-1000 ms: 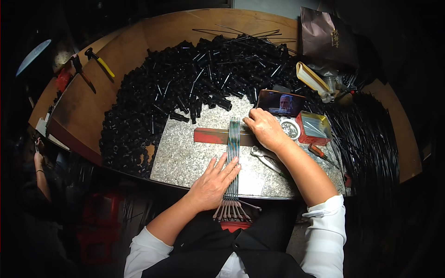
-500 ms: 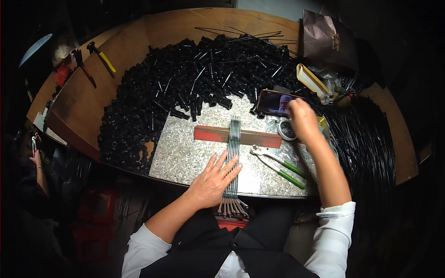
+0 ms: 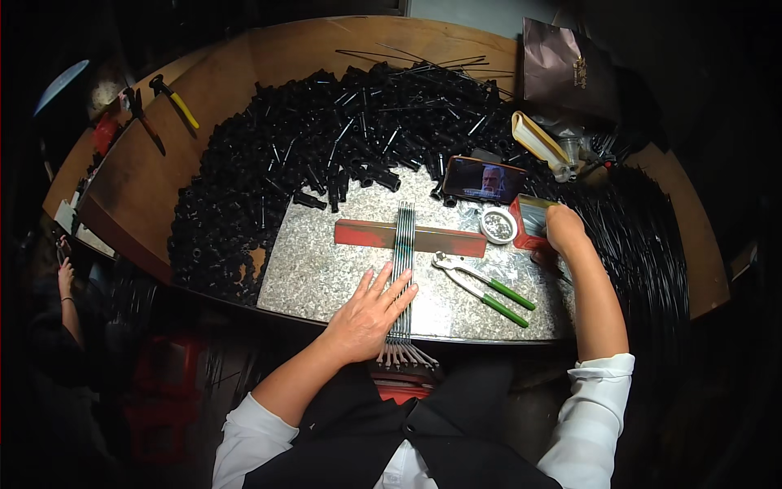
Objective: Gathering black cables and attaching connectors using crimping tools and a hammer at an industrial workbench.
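My left hand lies flat with fingers spread over a row of thin metal rods, whose pale, bent ends fan out past the table's near edge. Under their far part runs a red-and-brown bar, set crosswise. My right hand is curled beside a red-edged, tray-like piece; its fingertips and anything in them are hidden. Just left of that piece stands a small round white dish with little bits inside. Green-handled pliers rest on the speckled tabletop, jaws partly apart.
A heap of black tubular parts fills the back and left. A phone showing a video leans before it. Dark rods lie at right, below a brown bag. Yellow-handled pincers hang on the wooden wall.
My right hand has moved right and down, away from the phone and white dish, to the red-edged piece. My left hand stays on the rods.
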### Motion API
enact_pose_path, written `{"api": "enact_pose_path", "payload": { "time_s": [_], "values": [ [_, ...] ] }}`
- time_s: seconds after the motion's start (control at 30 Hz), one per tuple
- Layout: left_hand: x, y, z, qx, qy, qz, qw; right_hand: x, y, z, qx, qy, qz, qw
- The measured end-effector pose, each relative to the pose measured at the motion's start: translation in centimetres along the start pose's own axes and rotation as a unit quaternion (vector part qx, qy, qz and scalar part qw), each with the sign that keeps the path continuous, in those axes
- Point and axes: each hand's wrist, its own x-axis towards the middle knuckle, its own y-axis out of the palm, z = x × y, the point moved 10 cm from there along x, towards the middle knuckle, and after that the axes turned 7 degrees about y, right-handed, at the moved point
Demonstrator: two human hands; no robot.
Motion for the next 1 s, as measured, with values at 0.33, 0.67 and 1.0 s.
{"api": "enact_pose_path", "payload": {
  "time_s": [0.33,0.67,1.0],
  "values": [
    [0.1,-0.2,-0.1,-0.005,0.001,-0.003,1.0,-1.8,-4.9,4.9,0.117,-0.088,-0.146,0.978],
    [0.1,0.0,0.0,0.008,0.001,-0.009,1.0,-4.9,-4.6,18.6,0.177,-0.271,-0.144,0.935],
    [0.0,-0.2,0.1,-0.025,-0.002,-0.02,0.999,-4.4,-4.5,20.0,0.127,-0.273,-0.189,0.935]
  ]
}}
